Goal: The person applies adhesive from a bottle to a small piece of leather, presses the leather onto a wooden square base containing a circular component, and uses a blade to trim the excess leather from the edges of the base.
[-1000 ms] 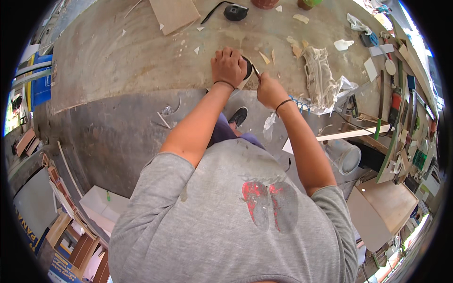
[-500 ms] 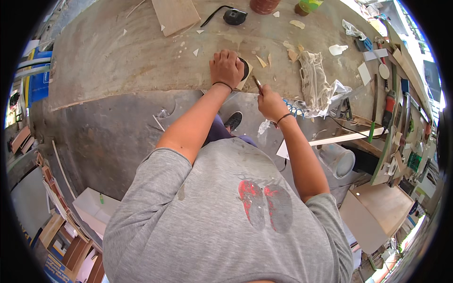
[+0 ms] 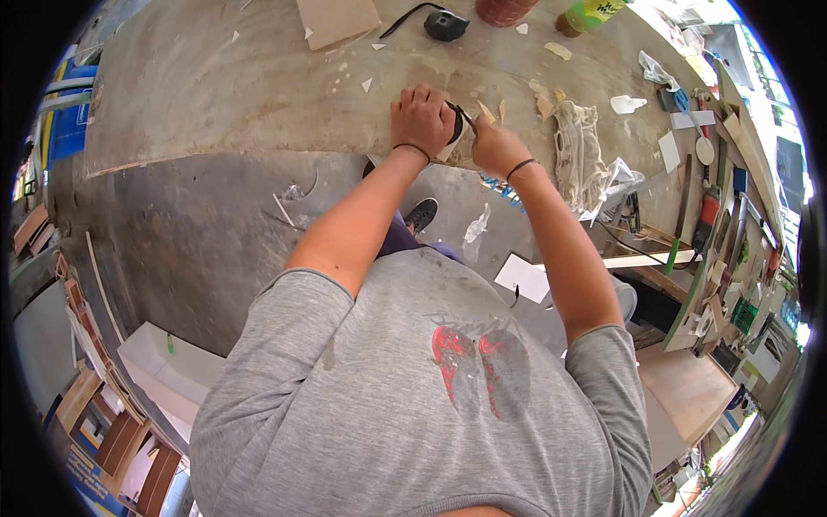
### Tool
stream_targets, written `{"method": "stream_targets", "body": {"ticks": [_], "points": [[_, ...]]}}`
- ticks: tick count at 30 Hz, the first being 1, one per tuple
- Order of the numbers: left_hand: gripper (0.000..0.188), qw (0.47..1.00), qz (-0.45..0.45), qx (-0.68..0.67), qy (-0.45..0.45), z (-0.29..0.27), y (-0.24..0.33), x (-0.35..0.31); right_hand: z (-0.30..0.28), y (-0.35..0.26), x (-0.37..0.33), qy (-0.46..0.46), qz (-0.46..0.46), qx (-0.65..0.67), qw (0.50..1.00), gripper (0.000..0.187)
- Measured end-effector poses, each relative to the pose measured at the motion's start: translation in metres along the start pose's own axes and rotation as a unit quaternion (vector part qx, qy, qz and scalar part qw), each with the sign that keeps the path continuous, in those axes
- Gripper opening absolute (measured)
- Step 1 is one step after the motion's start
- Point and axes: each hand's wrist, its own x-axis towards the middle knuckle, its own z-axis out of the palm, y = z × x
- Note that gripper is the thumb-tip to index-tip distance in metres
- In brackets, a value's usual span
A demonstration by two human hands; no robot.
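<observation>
Close to the near edge of the worktable (image 3: 215,103), my left hand (image 3: 422,119) has its fingers bent over a black, rounded piece (image 3: 456,126). A pale flat scrap (image 3: 448,152) shows beneath that piece; most of both is covered by my hand. My right hand (image 3: 500,148) is closed round a thin, dark, stick-like tool (image 3: 468,118), whose tip meets the right side of the black piece. What kind of tool it is cannot be made out. Small cream chips (image 3: 486,111) lie just beyond my right hand.
Farther back are a flat board (image 3: 338,21), a black tape measure (image 3: 445,26), a reddish container (image 3: 506,10) and a green-labelled cup (image 3: 587,17). To the right lie a crumpled cloth (image 3: 579,151), a small white bottle (image 3: 627,104) and several hand tools. A white box (image 3: 168,366) stands lower left.
My right hand has moved up and slightly right, bringing the thin tool's tip against the black piece. My left hand stays on the piece. The whole view has shifted a little.
</observation>
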Motion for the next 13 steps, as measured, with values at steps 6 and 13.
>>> {"method": "stream_targets", "body": {"ticks": [6, 13], "points": [[0.016, 0.999, -0.02, 0.035, 0.014, 0.001, 0.0, 0.001, 0.006, -0.007, -0.003, -0.022, 0.014, 0.035, 0.999, 0.027], [0.019, 0.998, -0.024, 0.055, -0.013, 0.0, 0.0, -0.004, 0.03, 0.007, -0.019, -0.001, 0.02, 0.071, 0.997, 0.032]]}}
